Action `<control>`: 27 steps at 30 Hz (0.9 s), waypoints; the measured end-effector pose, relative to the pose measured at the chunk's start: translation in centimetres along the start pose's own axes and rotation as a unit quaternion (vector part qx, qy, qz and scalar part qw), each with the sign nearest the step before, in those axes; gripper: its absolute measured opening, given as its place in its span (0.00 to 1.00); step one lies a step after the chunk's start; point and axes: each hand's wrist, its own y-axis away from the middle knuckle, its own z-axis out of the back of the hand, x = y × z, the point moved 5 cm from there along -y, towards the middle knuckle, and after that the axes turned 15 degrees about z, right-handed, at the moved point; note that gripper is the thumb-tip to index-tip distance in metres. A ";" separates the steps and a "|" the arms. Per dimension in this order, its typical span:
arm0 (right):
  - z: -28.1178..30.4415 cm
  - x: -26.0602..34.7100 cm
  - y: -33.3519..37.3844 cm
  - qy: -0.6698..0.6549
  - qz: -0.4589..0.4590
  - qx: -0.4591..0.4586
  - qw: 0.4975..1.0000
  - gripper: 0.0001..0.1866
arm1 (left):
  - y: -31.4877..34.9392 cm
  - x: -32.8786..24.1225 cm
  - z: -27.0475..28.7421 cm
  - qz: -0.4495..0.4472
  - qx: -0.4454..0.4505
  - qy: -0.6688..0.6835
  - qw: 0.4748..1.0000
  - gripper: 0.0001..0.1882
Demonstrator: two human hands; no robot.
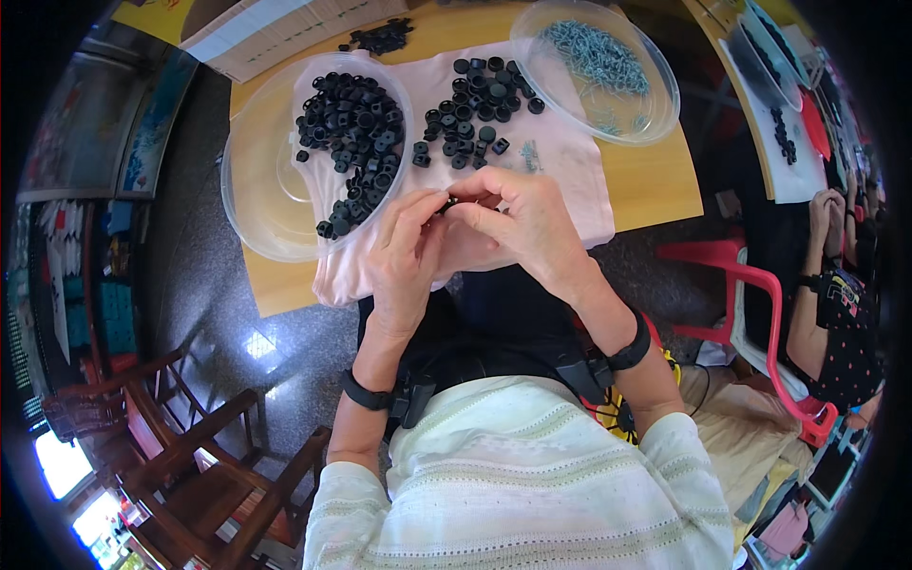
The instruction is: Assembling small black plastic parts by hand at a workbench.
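Over the near part of a pink cloth (560,204), my left hand (407,245) and my right hand (522,220) meet, fingertips pinched together. Between them is a small black part (450,202), mostly covered by the fingers, so its exact shape is hidden. Just beyond lie loose round black caps (487,104), some hollow side up. To the left, a clear round tub (255,204) holds a heap of similar black pieces (347,123). A few silvery screws (530,155) rest on the cloth beyond my right hand.
A second clear tub (665,109) with many screws (598,59) stands at the far right of the wooden table (655,190). Behind are a cardboard box (256,43) and small black parts (380,36). A red chair (774,304) and another person's arm (807,318) are at right; wooden chairs (204,475) stand lower left.
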 end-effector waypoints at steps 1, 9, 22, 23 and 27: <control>0.0 -0.3 0.1 -0.066 -0.057 -0.008 0.996 0.10 | 0.0 -0.1 0.0 0.001 0.000 0.001 1.000 0.17; 2.0 -0.2 1.2 -0.118 -0.055 -0.057 0.990 0.10 | -0.5 0.1 -0.6 0.025 -0.007 -0.037 0.999 0.13; 3.3 3.0 4.2 0.082 0.087 -0.096 0.988 0.12 | 1.4 -3.3 0.4 0.060 0.050 0.019 0.997 0.14; 3.2 3.2 4.5 0.081 0.087 -0.097 0.988 0.12 | 1.9 -2.8 -0.1 0.100 0.093 0.089 0.987 0.13; 2.3 4.4 6.0 0.122 0.136 -0.056 0.982 0.12 | 3.5 -2.2 -2.0 0.315 0.209 0.368 0.850 0.10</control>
